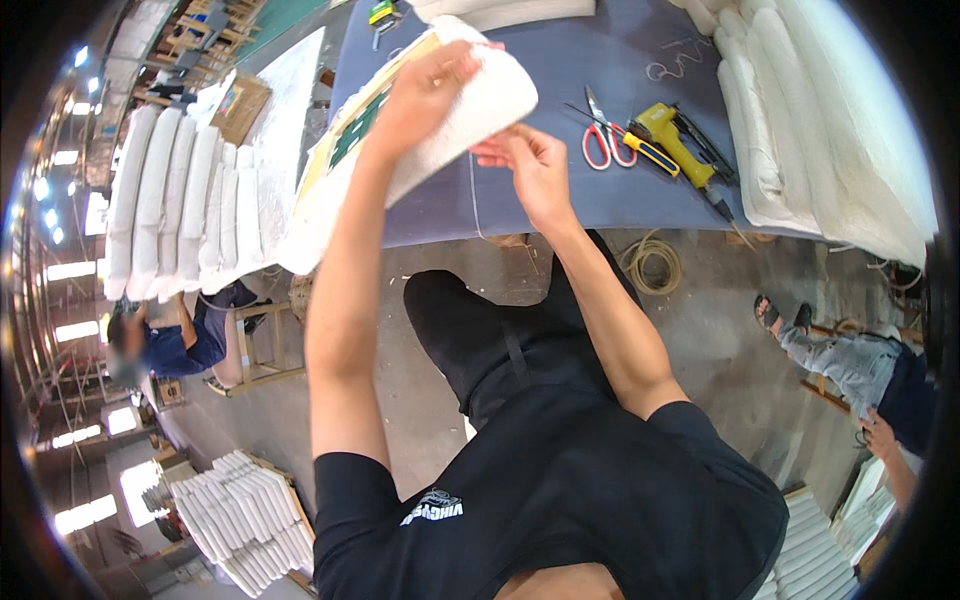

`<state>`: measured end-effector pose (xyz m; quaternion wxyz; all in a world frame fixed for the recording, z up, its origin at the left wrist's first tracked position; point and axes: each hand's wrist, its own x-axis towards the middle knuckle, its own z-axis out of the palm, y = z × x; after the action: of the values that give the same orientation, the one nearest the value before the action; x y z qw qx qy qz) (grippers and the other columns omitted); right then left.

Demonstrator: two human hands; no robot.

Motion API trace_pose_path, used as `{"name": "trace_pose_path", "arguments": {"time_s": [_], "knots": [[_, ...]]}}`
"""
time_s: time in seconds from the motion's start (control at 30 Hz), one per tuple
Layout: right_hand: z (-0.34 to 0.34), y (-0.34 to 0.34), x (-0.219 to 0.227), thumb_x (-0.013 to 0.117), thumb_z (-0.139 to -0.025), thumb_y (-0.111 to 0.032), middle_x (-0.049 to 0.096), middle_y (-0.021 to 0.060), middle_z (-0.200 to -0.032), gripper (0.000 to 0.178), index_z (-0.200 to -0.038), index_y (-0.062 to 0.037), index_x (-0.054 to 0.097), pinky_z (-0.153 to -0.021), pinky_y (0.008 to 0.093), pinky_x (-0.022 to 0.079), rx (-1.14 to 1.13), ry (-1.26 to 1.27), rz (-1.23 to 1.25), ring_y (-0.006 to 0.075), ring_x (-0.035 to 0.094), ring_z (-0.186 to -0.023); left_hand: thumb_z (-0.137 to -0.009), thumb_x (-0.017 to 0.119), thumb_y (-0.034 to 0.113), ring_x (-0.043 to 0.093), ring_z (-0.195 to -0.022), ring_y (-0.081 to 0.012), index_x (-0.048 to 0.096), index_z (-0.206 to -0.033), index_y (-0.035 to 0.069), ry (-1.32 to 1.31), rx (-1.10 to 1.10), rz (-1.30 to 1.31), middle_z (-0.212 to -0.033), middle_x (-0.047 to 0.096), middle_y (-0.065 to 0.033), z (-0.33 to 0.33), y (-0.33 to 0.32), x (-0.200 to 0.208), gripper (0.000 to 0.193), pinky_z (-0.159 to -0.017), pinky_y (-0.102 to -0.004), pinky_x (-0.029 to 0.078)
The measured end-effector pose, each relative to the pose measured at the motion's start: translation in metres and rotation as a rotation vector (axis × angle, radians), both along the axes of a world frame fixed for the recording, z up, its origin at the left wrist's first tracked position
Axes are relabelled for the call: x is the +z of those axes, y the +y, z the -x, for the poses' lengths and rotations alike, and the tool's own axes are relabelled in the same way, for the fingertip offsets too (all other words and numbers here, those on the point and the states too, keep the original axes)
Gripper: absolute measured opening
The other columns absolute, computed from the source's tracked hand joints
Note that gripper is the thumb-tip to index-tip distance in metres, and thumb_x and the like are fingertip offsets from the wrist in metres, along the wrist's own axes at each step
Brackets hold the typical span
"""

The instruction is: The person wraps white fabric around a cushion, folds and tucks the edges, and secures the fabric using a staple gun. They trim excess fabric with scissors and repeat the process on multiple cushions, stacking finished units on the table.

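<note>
A white padded panel point(420, 165) with a wooden frame edge and green backing is tilted up over the front left of the blue-topped table point(600, 205). My left hand point(425, 95) reaches across its top, fingers curled over the frame and slightly blurred. At the panel's lower right edge my right hand point(535, 170) has its thumb and fingers closed on the white covering. A thin pale thread point(474, 195) hangs down beside those fingertips. Whether the fingers also hold the thread is too small to tell.
Red-handled scissors point(598, 145), a yellow-handled screwdriver point(652, 152) and a yellow-green staple gun point(670, 140) lie right of my hands. White padded pieces point(770, 110) are piled at the right, others point(180, 200) at the left. A coiled hose point(655, 265) lies below. Two people sit nearby.
</note>
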<state>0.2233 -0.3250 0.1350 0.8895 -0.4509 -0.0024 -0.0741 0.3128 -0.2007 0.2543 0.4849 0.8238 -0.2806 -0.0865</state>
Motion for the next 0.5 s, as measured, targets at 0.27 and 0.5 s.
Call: {"name": "trace_pose_path", "arguments": {"time_s": [0.27,0.5], "knots": [[-0.047,0.050,0.005,0.050,-0.110,-0.032,0.059,0.0067,-0.143,0.042,-0.145,-0.0069,0.051,-0.108,0.0401,0.050,0.231,0.130,-0.687,0.0206,0.056,-0.133,-0.094,0.067,0.007,0.062,-0.127,-0.0366,0.058,-0.088,0.005,-0.336,-0.161,0.019,-0.129,0.071,-0.0117,0.042,-0.013,-0.025,0.011,-0.108,-0.0453,0.047],[0.008,0.006,-0.039,0.049,-0.110,-0.034,0.062,0.0078,-0.138,0.044,-0.144,-0.0063,0.052,-0.104,0.0395,0.054,0.177,0.232,-0.332,0.0214,0.060,-0.127,-0.091,0.071,0.011,0.045,-0.149,-0.0303,0.064,-0.086,0.013,-0.466,-0.080,-0.051,-0.133,0.072,0.0049,0.131,-0.057,-0.082,0.009,-0.117,-0.0568,0.021]]}}
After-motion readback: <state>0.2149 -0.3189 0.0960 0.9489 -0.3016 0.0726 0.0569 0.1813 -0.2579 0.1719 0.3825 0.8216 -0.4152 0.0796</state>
